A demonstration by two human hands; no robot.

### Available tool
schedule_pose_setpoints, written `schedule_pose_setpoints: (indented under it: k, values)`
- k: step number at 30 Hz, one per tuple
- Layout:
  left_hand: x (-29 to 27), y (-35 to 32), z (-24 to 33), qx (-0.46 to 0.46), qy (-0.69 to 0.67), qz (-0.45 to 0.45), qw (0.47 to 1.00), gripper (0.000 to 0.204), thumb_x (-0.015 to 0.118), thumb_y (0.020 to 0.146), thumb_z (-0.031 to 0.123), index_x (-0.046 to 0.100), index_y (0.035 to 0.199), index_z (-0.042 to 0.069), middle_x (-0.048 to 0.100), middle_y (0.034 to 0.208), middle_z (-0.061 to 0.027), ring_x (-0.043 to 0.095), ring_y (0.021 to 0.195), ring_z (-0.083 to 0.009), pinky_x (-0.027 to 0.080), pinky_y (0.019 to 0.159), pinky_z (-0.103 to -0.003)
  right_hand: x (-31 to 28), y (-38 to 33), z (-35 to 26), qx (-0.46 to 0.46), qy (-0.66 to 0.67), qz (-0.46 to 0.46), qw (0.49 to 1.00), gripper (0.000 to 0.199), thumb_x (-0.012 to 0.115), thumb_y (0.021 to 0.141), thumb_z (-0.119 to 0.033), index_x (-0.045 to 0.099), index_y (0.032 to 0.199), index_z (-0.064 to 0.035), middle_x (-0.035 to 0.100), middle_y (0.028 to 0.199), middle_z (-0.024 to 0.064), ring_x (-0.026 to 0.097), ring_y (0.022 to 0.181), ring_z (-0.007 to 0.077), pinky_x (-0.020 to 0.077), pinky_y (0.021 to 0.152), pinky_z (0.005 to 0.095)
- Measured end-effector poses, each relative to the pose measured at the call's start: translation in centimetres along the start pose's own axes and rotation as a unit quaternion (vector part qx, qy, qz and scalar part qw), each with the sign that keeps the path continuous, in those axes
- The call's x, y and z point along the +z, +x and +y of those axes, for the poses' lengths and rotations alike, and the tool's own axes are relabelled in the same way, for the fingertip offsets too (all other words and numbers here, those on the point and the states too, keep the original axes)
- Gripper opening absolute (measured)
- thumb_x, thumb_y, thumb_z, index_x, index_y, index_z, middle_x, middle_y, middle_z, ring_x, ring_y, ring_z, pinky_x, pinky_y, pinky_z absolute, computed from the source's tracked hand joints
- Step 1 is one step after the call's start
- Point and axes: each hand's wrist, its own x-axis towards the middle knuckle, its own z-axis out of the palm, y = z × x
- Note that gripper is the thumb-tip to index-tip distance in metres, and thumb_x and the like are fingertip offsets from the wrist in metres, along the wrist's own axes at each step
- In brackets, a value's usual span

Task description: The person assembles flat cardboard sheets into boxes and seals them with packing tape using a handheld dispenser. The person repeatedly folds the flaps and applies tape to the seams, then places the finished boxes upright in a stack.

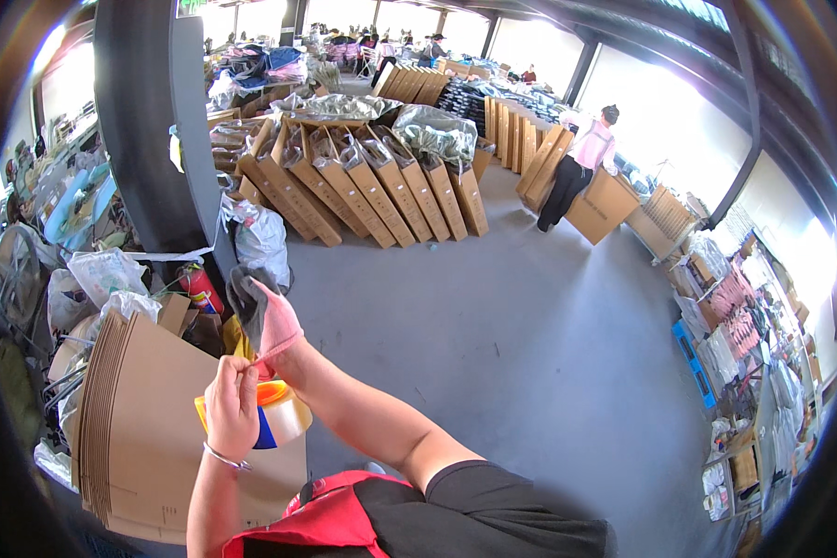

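My left hand (231, 405) is bare, with a bracelet (225, 458) at the wrist. Its thumb and fingers pinch the cuff (279, 348) of a pink work glove (279, 321) worn on my right hand. The glove has a dark grey coating over its fingers. My right hand (268, 310) points up and away with its fingers stretched out, holding nothing that I can see. Just beside and partly behind my left hand is a roll of packing tape (291, 420) with orange and blue parts; what bears it is hidden.
A stack of flat cardboard (177, 409) stands at lower left, beside plastic bags and a red fire extinguisher (200, 288). A dark pillar (149, 121) rises behind. Leaning cartons (372, 186) line the floor ahead. A person (586, 158) handles cartons farther off. Shelves of goods (744, 372) run along the right.
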Motion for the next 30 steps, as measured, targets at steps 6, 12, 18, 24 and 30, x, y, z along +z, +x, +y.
schedule_pose_setpoints:
  k: [6,12,18,24,30]
  values:
    - [0.6,0.2,-0.8,-0.078,-0.147,-0.115,0.979,0.008,0.056,0.107,0.004,0.05,0.11,0.004,0.056,0.086,-0.0062,0.054,0.071,-0.0123,0.046,0.065,-0.029,1.6,2.8,-2.5,-0.102,-0.056,-0.187,0.976,0.045,0.043,0.111,-0.019,0.044,0.155,-0.0099,0.048,0.161,0.0092,0.045,0.147,0.0205,0.0325,0.127,0.0351]
    - [-1.8,3.1,1.7,0.108,0.045,0.015,0.993,0.007,0.062,0.103,0.004,0.058,0.098,0.002,0.067,0.092,-0.0103,0.068,0.082,-0.0239,0.052,0.072,-0.03,-0.6,0.7,-1.2,-0.059,-0.087,-0.063,0.992,0.043,0.048,0.112,-0.025,0.05,0.152,-0.0089,0.059,0.149,0.005,0.053,0.139,0.019,0.0358,0.122,0.0329]
    - [-1.0,2.2,0.1,-0.067,-0.069,-0.121,0.988,0.018,0.068,0.1,0.006,0.051,0.102,0.003,0.066,0.089,-0.0137,0.065,0.078,-0.0255,0.053,0.072,-0.032,0.1,0.2,0.0,-0.105,-0.137,-0.153,0.973,0.035,0.058,0.104,-0.008,0.058,0.138,0.0003,0.067,0.134,0.0123,0.065,0.126,0.0194,0.048,0.115,0.0343]
    - [1.6,2.6,-2.0,-0.099,-0.06,0.014,0.993,0.028,0.067,0.091,0.003,0.05,0.114,0.006,0.057,0.082,-0.008,0.054,0.067,-0.0198,0.052,0.068,-0.035,-0.9,0.0,0.3,-0.128,-0.104,-0.225,0.96,0.069,0.061,0.101,-0.034,0.036,0.16,-0.0079,0.044,0.163,0.0082,0.035,0.154,0.024,0.0234,0.13,0.0405]
    - [2.0,4.0,-1.4,-0.13,0.19,-0.029,0.973,0.04,0.071,0.09,0.015,0.059,0.129,0.011,0.074,0.101,-0.0215,0.071,0.098,-0.0446,0.056,0.081,-0.053,3.3,-3.0,-3.3,-0.179,-0.25,-0.209,0.928,0.057,0.047,0.11,-0.05,0.05,0.152,-0.0112,0.052,0.157,0.0078,0.045,0.147,0.0248,0.0299,0.127,0.0427]
